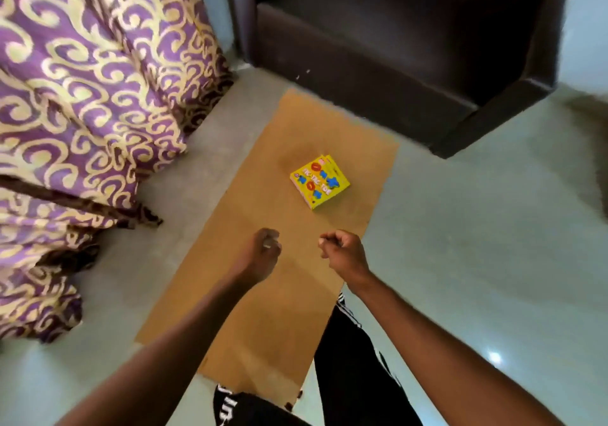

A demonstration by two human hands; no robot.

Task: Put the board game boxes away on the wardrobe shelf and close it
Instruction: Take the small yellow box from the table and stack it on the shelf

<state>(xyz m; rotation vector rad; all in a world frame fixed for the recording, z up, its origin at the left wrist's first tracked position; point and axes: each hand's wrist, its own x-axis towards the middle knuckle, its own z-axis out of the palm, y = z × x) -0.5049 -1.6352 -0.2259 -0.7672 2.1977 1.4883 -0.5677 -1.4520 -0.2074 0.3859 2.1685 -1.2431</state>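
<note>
Both fists, left hand (263, 254) and right hand (342, 251), are held curled and empty short of the yellow tic-tac-toe box (319, 181), seemingly poised for pickup.

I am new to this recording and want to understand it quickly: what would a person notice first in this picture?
First, the bright yellow game box, lying on a brown mat on the floor. Next, the two bare hands, left hand and right hand, curled loosely above the mat, holding nothing. A purple and gold curtain fills the left side, and a dark armchair stands behind the mat.
</note>
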